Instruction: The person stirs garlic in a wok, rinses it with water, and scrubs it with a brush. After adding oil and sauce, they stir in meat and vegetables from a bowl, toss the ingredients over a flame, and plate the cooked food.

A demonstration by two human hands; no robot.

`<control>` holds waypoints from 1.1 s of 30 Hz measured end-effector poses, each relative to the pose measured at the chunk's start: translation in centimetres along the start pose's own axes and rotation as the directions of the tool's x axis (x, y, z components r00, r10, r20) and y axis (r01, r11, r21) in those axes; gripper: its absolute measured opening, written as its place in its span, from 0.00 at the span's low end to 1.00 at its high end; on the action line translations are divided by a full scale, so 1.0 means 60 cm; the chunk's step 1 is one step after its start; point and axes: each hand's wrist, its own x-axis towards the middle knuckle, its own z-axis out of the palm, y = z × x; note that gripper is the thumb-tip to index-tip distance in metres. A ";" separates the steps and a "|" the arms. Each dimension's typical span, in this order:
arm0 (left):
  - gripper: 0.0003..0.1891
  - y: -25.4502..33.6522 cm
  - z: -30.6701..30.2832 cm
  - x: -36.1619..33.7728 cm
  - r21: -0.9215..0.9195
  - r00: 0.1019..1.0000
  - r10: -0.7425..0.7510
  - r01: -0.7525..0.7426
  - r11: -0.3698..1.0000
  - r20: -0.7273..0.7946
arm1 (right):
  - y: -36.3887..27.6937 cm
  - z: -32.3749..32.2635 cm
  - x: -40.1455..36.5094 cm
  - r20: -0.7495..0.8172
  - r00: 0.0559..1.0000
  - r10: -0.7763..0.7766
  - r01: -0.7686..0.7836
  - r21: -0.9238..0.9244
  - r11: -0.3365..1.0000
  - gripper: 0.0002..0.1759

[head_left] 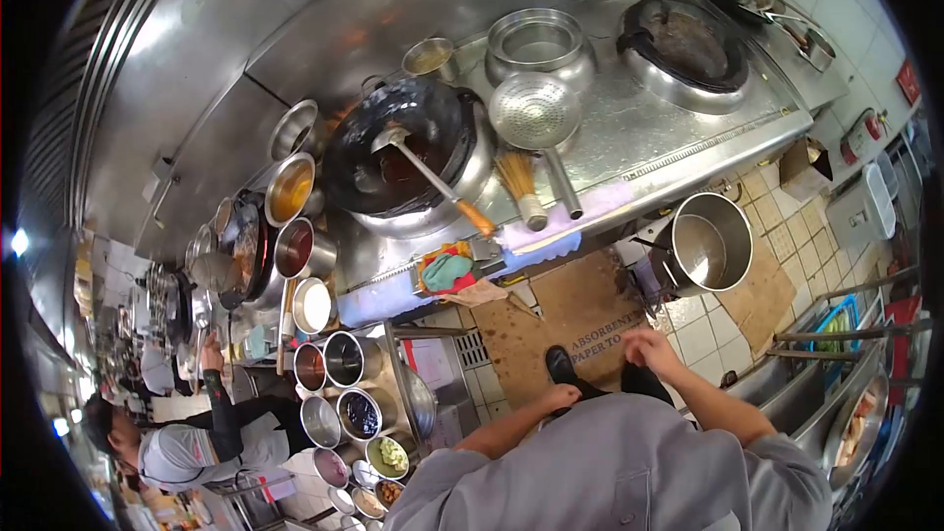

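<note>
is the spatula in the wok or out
Partly in: the spatula's head is inside the wok, its handle sticks out past the rim.

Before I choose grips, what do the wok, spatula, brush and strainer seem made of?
Wok: blackened metal, likely iron or carbon steel; dark with glossy highlights.
Spatula: shiny grey metal, probably steel; its handle looks wooden, from the orange-brown colour.
Brush: matte, perhaps bamboo, judging by stiff straw-coloured strands.
Strainer: silvery, satin, probably stainless steel, from its grey sheen and punched holes.
</note>
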 end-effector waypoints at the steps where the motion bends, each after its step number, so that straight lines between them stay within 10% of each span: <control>1: 0.17 0.047 -0.016 -0.029 -0.111 0.968 -0.147 0.126 0.986 -0.203 | 0.053 -0.043 -0.034 -0.080 0.995 0.052 -0.053 -0.013 0.998 0.13; 3: 0.18 0.080 -0.063 -0.027 0.219 0.922 -0.386 0.379 0.899 -0.012 | 0.128 -0.140 -0.080 -0.122 0.989 0.081 -0.078 0.029 0.997 0.13; 6: 0.18 0.066 -0.115 0.013 0.575 0.896 -0.004 -0.282 0.768 0.445 | 0.154 -0.271 -0.165 -0.218 0.942 0.255 -0.271 -0.046 0.962 0.13; 7: 0.16 0.104 -0.117 0.037 0.682 0.883 -0.271 -0.073 0.728 0.384 | 0.179 -0.333 -0.171 -0.205 0.969 0.137 -0.198 -0.315 0.928 0.15; 8: 0.13 0.216 -0.130 0.044 0.583 0.924 -0.123 -0.122 0.803 0.362 | 0.227 -0.387 -0.173 -0.301 0.952 0.055 -0.201 -0.482 0.853 0.14; 9: 0.12 0.290 -0.111 0.073 0.566 0.858 -0.458 0.263 0.782 0.233 | 0.195 -0.410 -0.193 -0.440 0.862 -0.251 -0.108 -0.643 0.758 0.15; 15: 0.16 0.522 0.040 0.278 0.438 0.933 -0.203 0.056 0.897 0.296 | 0.038 -0.604 -0.254 -0.733 0.596 -0.327 0.305 -0.170 0.937 0.19; 21: 0.14 0.644 0.159 0.460 0.323 0.979 -0.014 -0.053 0.945 0.204 | -0.010 -0.761 -0.302 -0.657 0.669 -0.348 0.378 -0.102 0.920 0.16; 24: 0.12 0.590 0.201 0.538 0.345 0.992 0.125 -0.108 0.932 -0.027 | -0.007 -0.864 -0.286 -0.722 0.622 -0.302 0.431 -0.006 0.902 0.14; 25: 0.11 0.527 0.218 0.579 0.410 0.877 0.451 -0.355 0.840 -0.166 | -0.004 -0.912 -0.273 -0.707 0.644 -0.294 0.485 0.079 0.871 0.15; 26: 0.14 0.389 0.222 0.670 0.399 0.870 0.490 -0.429 0.810 -0.059 | -0.036 -0.947 -0.279 -0.715 0.677 -0.176 0.457 0.221 0.862 0.14; 27: 0.14 0.459 0.234 0.793 0.394 0.821 0.564 -0.493 0.776 -0.084 | -0.060 -0.982 -0.290 -0.678 0.717 -0.159 0.476 0.310 0.823 0.14; 33: 0.17 0.685 0.262 1.055 0.439 0.926 0.368 -0.365 0.821 0.081 | -0.156 -1.242 -0.318 -0.685 0.726 -0.067 0.432 0.378 0.819 0.14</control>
